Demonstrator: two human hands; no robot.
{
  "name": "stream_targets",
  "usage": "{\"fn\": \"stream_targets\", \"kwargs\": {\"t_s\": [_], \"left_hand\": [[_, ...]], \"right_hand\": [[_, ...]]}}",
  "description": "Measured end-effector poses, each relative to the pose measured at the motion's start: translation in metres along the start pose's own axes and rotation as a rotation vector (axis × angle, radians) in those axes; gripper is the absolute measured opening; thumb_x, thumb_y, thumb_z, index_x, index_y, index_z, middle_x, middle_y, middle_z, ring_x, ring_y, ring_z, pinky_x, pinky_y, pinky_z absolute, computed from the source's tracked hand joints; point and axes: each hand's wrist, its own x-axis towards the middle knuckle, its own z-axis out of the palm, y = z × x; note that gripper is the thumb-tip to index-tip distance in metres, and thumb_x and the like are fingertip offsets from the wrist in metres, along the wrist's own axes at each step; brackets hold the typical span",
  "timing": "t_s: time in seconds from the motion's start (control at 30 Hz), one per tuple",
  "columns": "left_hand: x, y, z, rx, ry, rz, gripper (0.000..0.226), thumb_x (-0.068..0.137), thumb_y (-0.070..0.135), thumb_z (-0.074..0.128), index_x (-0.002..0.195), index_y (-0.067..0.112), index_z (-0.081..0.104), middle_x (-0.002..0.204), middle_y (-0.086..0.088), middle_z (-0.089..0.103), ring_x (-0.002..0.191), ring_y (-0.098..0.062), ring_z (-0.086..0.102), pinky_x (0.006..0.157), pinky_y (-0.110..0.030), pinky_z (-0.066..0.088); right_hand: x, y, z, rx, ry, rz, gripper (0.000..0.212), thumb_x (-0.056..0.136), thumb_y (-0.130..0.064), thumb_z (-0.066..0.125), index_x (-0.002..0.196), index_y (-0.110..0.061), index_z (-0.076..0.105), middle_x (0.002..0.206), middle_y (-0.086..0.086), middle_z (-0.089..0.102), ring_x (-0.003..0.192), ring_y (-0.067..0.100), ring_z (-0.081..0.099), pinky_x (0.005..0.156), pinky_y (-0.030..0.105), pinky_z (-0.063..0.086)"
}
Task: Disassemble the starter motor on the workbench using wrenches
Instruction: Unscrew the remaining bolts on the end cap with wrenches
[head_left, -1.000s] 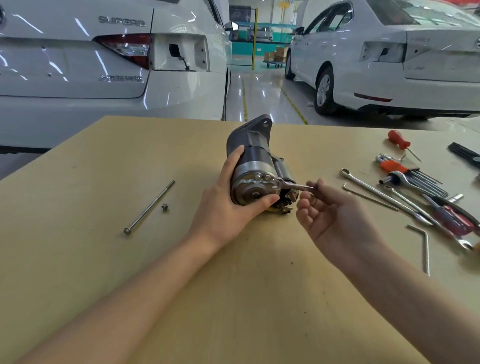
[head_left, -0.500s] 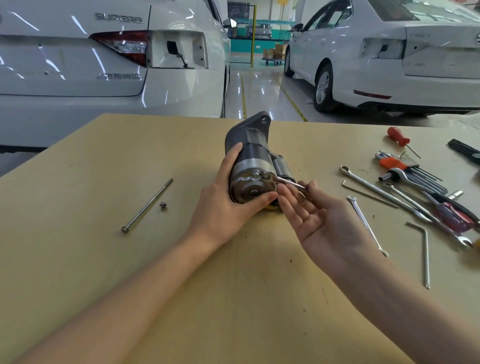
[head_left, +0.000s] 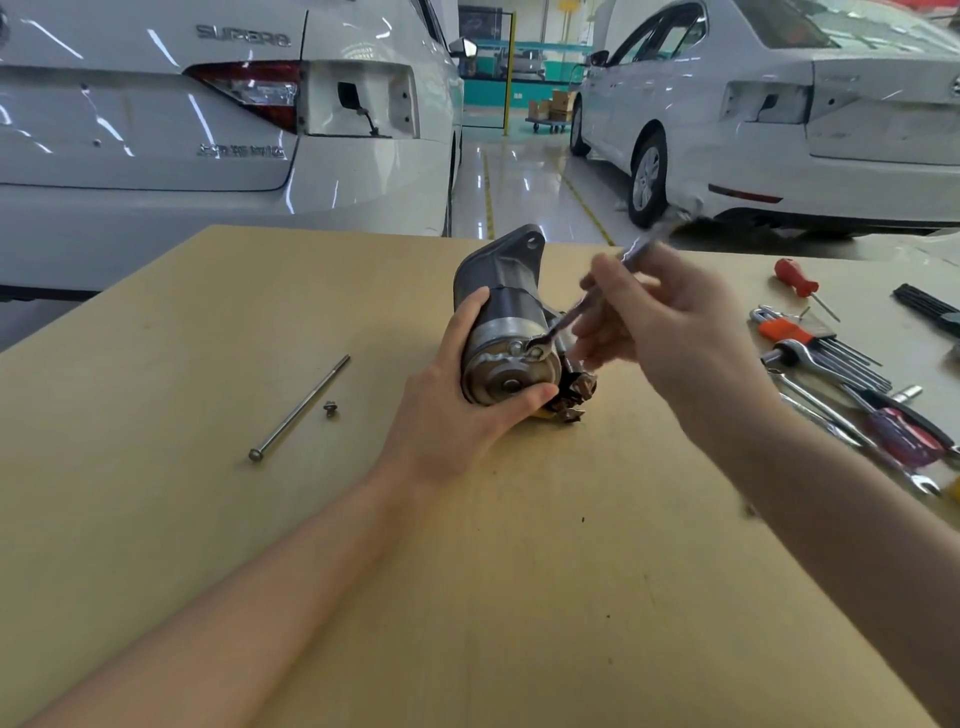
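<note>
From the head view, your left hand (head_left: 457, 410) gripped the starter motor (head_left: 506, 332), which lay on its side near the middle of the workbench (head_left: 208, 519); your fingers curled over its dark body from the left and your thumb pressed under the silver end cap facing you. Your right hand (head_left: 670, 332) was raised to the right of the motor and blurred; its fingers were curled round the shank of a small wrench (head_left: 582, 306), whose head sat on a bolt at the upper rim of the end cap while the handle slanted up and away to the right. A long bolt (head_left: 300, 408) lay well to the left on the bench, with a small screw (head_left: 329, 408) just beside it; a cluster of tools (head_left: 831, 364) lay at the right edge; two white cars (head_left: 156, 130) stood beyond the bench.
</note>
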Motion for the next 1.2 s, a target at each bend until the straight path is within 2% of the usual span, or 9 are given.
{"fn": "stream_targets", "kwargs": {"t_s": [0.13, 0.23, 0.3, 0.4, 0.5, 0.57, 0.83, 1.07, 1.2], "left_hand": [[0.0, 0.0, 0.001, 0.024, 0.002, 0.033, 0.091, 0.067, 0.041, 0.084, 0.143, 0.044, 0.033, 0.101, 0.033, 0.059, 0.091, 0.019, 0.058, 0.075, 0.004, 0.037], [0.001, -0.001, 0.001, 0.032, 0.005, 0.035, 0.09, 0.067, 0.043, 0.083, 0.14, 0.048, 0.032, 0.1, 0.036, 0.057, 0.09, 0.022, 0.057, 0.075, 0.005, 0.036], [0.001, -0.001, 0.0, 0.034, 0.01, 0.034, 0.09, 0.067, 0.043, 0.083, 0.14, 0.049, 0.031, 0.097, 0.039, 0.055, 0.09, 0.023, 0.056, 0.074, 0.006, 0.035], [0.001, -0.002, 0.0, 0.02, 0.005, 0.032, 0.091, 0.067, 0.042, 0.084, 0.142, 0.045, 0.033, 0.099, 0.038, 0.058, 0.092, 0.02, 0.058, 0.076, 0.005, 0.037], [0.001, -0.003, 0.0, -0.002, -0.011, 0.029, 0.092, 0.067, 0.041, 0.085, 0.142, 0.047, 0.032, 0.101, 0.038, 0.058, 0.094, 0.015, 0.06, 0.077, 0.002, 0.04], [0.0, -0.002, 0.0, -0.01, -0.019, 0.024, 0.092, 0.067, 0.042, 0.084, 0.142, 0.047, 0.032, 0.106, 0.032, 0.06, 0.095, 0.013, 0.06, 0.077, 0.001, 0.041], [0.002, -0.001, 0.0, 0.053, -0.001, 0.038, 0.094, 0.064, 0.05, 0.082, 0.144, 0.044, 0.032, 0.109, 0.019, 0.063, 0.093, 0.015, 0.06, 0.076, 0.002, 0.04], [0.002, -0.001, 0.0, 0.054, 0.002, 0.047, 0.094, 0.066, 0.046, 0.083, 0.144, 0.044, 0.031, 0.105, 0.03, 0.057, 0.093, 0.017, 0.058, 0.076, 0.002, 0.039], [0.001, 0.001, -0.001, 0.049, -0.002, 0.048, 0.095, 0.064, 0.052, 0.08, 0.144, 0.044, 0.031, 0.11, 0.023, 0.06, 0.097, 0.013, 0.059, 0.079, 0.0, 0.041]], "right_hand": [[0.019, -0.02, 0.012, -0.432, -0.229, -0.225, 0.016, 0.095, -0.021, 0.057, 0.08, -0.016, 0.061, 0.055, 0.002, 0.059, 0.045, 0.014, 0.055, 0.047, 0.024, 0.047], [0.028, -0.023, 0.025, -0.63, -0.304, -0.336, 0.025, 0.093, -0.029, 0.06, 0.069, -0.024, 0.057, 0.057, 0.01, 0.058, 0.046, 0.014, 0.046, 0.05, 0.027, 0.039], [0.029, -0.023, 0.028, -0.682, -0.324, -0.368, 0.026, 0.093, -0.03, 0.059, 0.068, -0.025, 0.057, 0.054, 0.003, 0.055, 0.046, 0.007, 0.04, 0.049, 0.023, 0.033], [0.024, -0.015, 0.018, -0.299, -0.254, -0.31, 0.024, 0.098, -0.022, 0.05, 0.077, -0.015, 0.06, 0.051, -0.013, 0.052, 0.046, 0.0, 0.04, 0.048, 0.014, 0.03], [0.019, -0.01, -0.003, 0.372, -0.149, -0.055, 0.026, 0.1, -0.025, 0.043, 0.083, -0.011, 0.057, 0.056, -0.005, 0.048, 0.047, 0.01, 0.04, 0.046, 0.02, 0.032], [0.012, -0.003, -0.011, 0.568, -0.104, 0.1, 0.027, 0.098, -0.027, 0.045, 0.083, -0.011, 0.059, 0.059, -0.001, 0.051, 0.048, 0.011, 0.044, 0.045, 0.02, 0.037], [-0.038, 0.039, -0.006, 0.829, 0.163, 0.546, 0.026, 0.093, -0.015, 0.052, 0.071, -0.006, 0.059, 0.052, 0.005, 0.06, 0.044, 0.012, 0.061, 0.042, 0.016, 0.048], [-0.037, 0.039, 0.002, 0.917, 0.186, 0.517, 0.02, 0.094, -0.013, 0.052, 0.078, -0.006, 0.058, 0.06, 0.01, 0.065, 0.053, 0.016, 0.067, 0.048, 0.02, 0.053], [-0.037, 0.038, 0.004, 0.925, 0.193, 0.526, 0.016, 0.095, -0.011, 0.051, 0.08, -0.007, 0.058, 0.067, 0.013, 0.069, 0.061, 0.02, 0.071, 0.052, 0.023, 0.056]]}}
